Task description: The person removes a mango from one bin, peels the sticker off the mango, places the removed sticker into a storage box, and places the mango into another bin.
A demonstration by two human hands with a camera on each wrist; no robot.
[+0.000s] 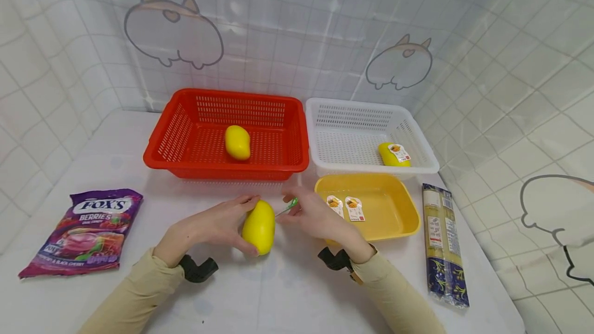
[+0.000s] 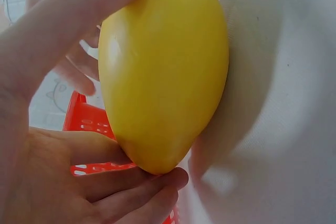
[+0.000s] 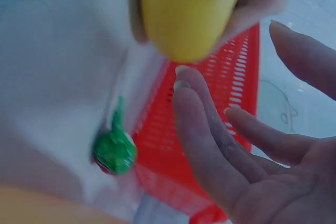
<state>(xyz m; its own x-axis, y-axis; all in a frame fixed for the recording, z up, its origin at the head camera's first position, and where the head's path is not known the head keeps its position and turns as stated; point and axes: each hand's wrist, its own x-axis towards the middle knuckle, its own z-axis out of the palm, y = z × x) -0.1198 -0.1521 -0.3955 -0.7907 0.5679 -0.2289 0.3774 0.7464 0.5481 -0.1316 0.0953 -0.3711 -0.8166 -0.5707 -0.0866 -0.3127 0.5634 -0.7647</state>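
My left hand (image 1: pixel 218 224) grips a smooth yellow mango (image 1: pixel 259 227), thumb on one side and fingers round the other. In the left wrist view, the mango (image 2: pixel 165 72) fills the middle, its narrow tip against the fingers. Just right of it, my right hand (image 1: pixel 317 215) has its fingers spread and loosely bent, with nothing held between them. Close by those fingers is a lollipop (image 3: pixel 114 153) in a green wrapper with a thin stick. From the head, the lollipop (image 1: pixel 292 203) is partly covered by the right hand.
Behind the hands stand a red basket (image 1: pixel 223 170) holding one mango (image 1: pixel 237 143) and a white basket (image 1: pixel 343 140) with a labelled mango (image 1: pixel 394 154). A yellow tray (image 1: pixel 385 205) bears two stickers. A purple candy bag (image 1: pixel 88 233) lies left, a pasta packet (image 1: pixel 445 246) right.
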